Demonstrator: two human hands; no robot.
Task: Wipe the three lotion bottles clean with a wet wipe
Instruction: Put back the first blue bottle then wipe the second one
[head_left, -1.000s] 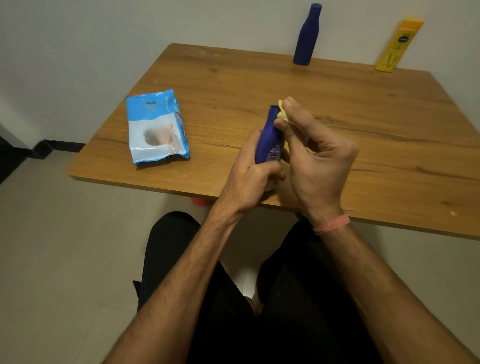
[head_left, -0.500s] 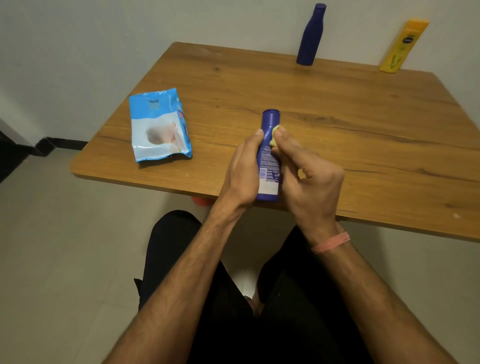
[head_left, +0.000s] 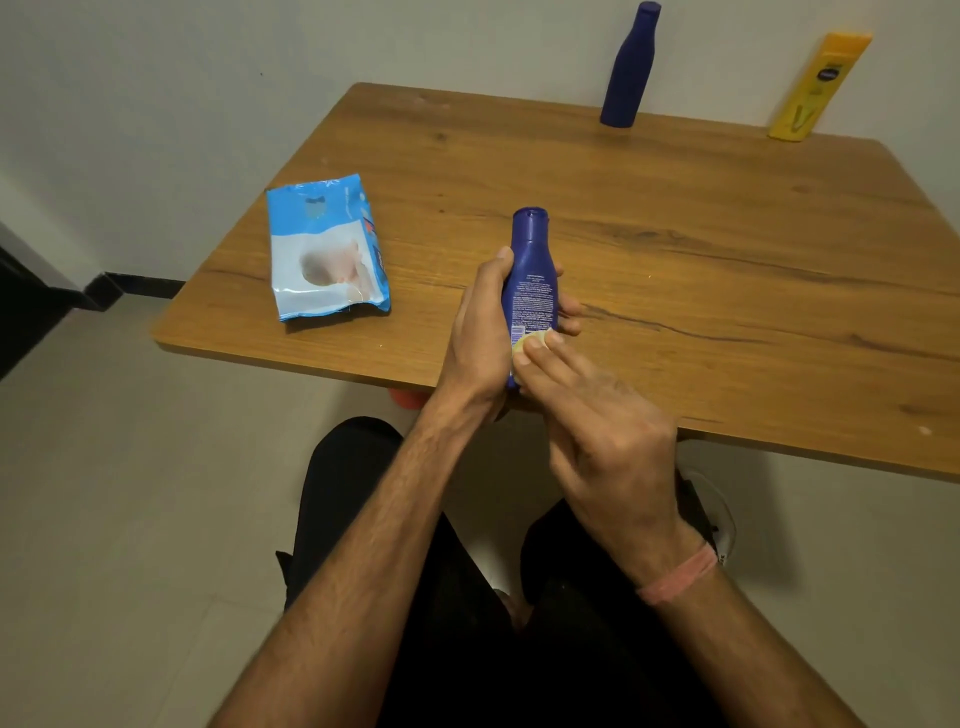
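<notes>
Wooden table (head_left: 675, 270) against a pale wall, and over its near edge I hold the small blue lotion bottle (head_left: 531, 280) upright, cap up and its printed back label facing me. My left hand (head_left: 480, 338) grips it from the left side — thumb on the near face, fingertips showing past the right side of the bottle. My right hand (head_left: 597, 431) presses a folded yellowish wet wipe (head_left: 532, 343) against the lower part of the label with straightened fingers; how the thumb lies I cannot tell, as it is hidden behind the hand. A pink band (head_left: 678, 577) circles that wrist.

Left of the bottle, well apart, a blue-and-white pack of wipes (head_left: 327, 249) lies flat on the table. At the far edge stand a taller dark blue bottle (head_left: 628, 67) and, to its right, a yellow bottle (head_left: 815, 88) — it seems to lean on the wall.
</notes>
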